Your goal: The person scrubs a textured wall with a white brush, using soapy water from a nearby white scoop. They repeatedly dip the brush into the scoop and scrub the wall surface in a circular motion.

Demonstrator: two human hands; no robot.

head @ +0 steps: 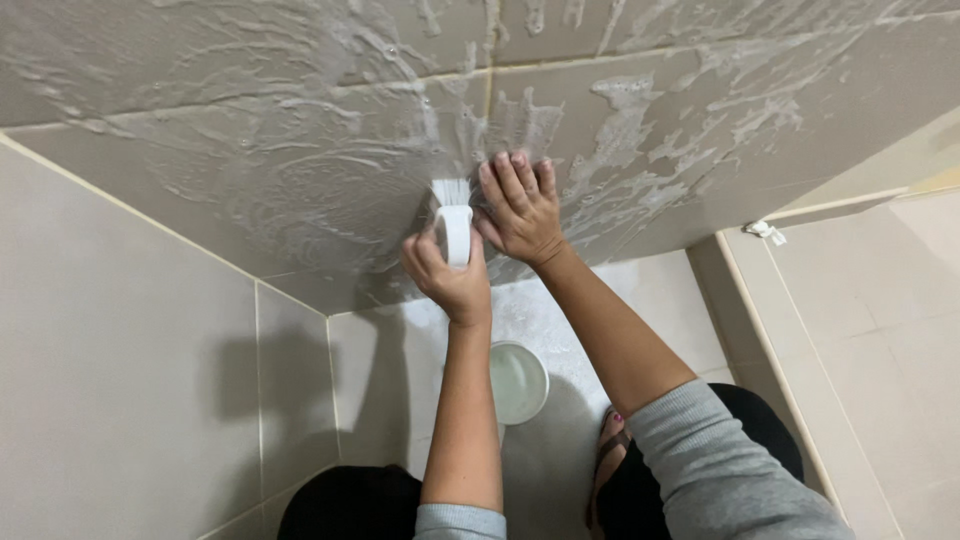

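The left hand is gripping a white scrub brush by its handle, fingers wrapped tight, and is pressing the bristles vs. the soapy tiled wall, approx. at the middle of the wall's lower edge, right by a vertical grout line. The right hand is lying flat on the wall just beside the brush, fingers spread a bit and holding nothing; its thumb side is touching or nearly touching the brush head, can't tell which. White foam is streaking across most of the wall in swirls & smears, thickest around the brush. Below the hands, a small round white bowl w/ pale liquid is sitting on the wet floor, near the foot of the wall and between the person's forearms. A sandalled foot is showing next to the bowl, toward the right. Grey sleeves are covering both upper arms. Plain tiled side walls are standing left & right.
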